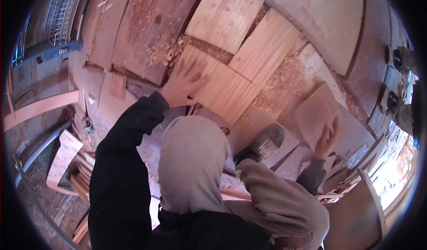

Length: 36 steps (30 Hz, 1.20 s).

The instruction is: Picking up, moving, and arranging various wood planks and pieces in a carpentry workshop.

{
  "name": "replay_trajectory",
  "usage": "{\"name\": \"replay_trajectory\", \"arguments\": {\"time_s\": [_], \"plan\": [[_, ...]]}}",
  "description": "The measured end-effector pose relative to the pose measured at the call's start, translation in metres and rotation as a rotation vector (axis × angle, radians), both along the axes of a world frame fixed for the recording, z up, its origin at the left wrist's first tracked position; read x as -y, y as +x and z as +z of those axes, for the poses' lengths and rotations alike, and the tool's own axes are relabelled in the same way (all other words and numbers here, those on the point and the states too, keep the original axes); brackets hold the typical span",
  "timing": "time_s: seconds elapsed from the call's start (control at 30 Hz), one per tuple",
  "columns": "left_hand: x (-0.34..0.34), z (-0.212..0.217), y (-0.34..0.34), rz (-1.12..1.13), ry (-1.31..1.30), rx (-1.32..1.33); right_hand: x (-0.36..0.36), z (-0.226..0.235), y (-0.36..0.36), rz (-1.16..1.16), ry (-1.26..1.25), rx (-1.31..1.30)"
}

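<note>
My left hand (184,81) lies spread on a pale, smooth wooden board (224,87), near its left end. Another pale plank (267,45) adjoins that board at an angle, with a thin dark seam between them. To the right, my right hand (328,138) is at the lower right part of a squarish wooden board (316,112). Its fingers reach upward with a gap at the thumb, and its underside is hidden. Between the hands are my bent, beige-clad knee (193,156) and a dark shoe (269,141).
Larger flat boards (229,14) cover the ground ahead, with wood shavings (284,87) scattered among them. A metal wire rack (66,14) stands far left. Wood offcuts (82,174) and a metal pipe (38,154) lie at lower left. A curved panel (356,214) rises at lower right.
</note>
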<state>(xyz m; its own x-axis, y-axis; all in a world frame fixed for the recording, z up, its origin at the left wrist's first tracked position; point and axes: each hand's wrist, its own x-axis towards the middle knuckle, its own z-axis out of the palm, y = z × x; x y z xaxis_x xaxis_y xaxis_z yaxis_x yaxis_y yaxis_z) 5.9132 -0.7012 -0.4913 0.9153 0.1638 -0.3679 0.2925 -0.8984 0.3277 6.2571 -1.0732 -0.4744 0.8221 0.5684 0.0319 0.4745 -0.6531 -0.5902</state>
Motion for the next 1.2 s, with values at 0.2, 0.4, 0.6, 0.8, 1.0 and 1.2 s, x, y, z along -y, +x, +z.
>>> {"name": "replay_trajectory", "arguments": {"time_s": [0.2,0.4,0.6,0.8,1.0,1.2], "plan": [[0.041,-0.013,-0.052,0.538,0.024,0.055,-0.116,-0.026,-0.097,0.397,-0.091,-0.472],[0.036,-0.028,-0.044,0.376,0.181,0.101,-0.147,-0.044,-0.135,0.459,-0.101,-0.515],[0.044,-0.030,-0.049,0.506,0.100,0.218,-0.136,-0.041,-0.114,0.557,-0.078,-0.551],[0.045,-0.032,-0.002,0.179,0.020,0.353,-0.090,-0.042,-0.093,0.528,-0.123,-0.292],[0.057,-0.069,0.031,-0.122,0.092,0.348,0.023,0.021,-0.041,0.260,-0.203,-0.465],[0.047,-0.077,0.031,-0.180,0.173,0.483,0.103,0.095,0.006,0.112,-0.337,-0.442]]}}
